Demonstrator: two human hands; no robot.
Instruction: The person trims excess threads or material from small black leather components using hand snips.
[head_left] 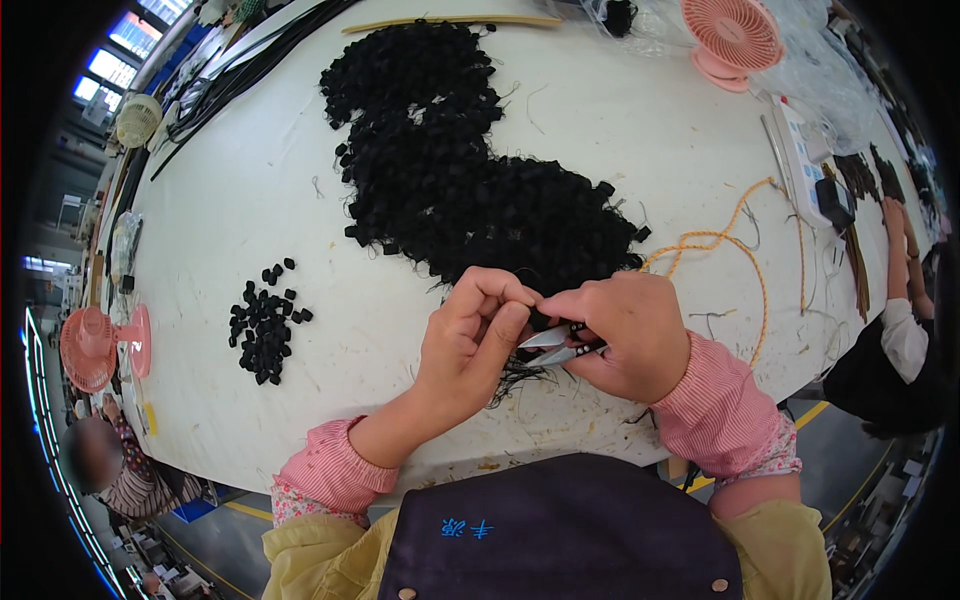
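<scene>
At the near edge of the white tabletop (600, 120), both hands meet close to the person's chest. Left hand (470, 335) is closed in a pinch, thumb and fingers gripping a small black piece (540, 320) with loose threads (515, 378) hanging below it; held up off the surface, probably so the threads dangle free for cutting. Right hand (625, 335) is closed around small silver thread snips (553, 345), blades pointing left toward the piece and just beside it; blades look slightly parted, hard to be sure.

Big heap of black frayed pieces (460, 170) sits just beyond the hands, within easy reach, likely the stock to work through. Smaller scattered group of neat black pieces (265, 320) lies apart to the left, seemingly kept separate from the heap. Orange cord (735, 240) loops on the right side. Pink desk fan (735, 40) at the far right, another pink fan (95, 345) at the left edge. White power strip (800, 160) at far right. Another person's arm (900, 290) works at the right rim.
</scene>
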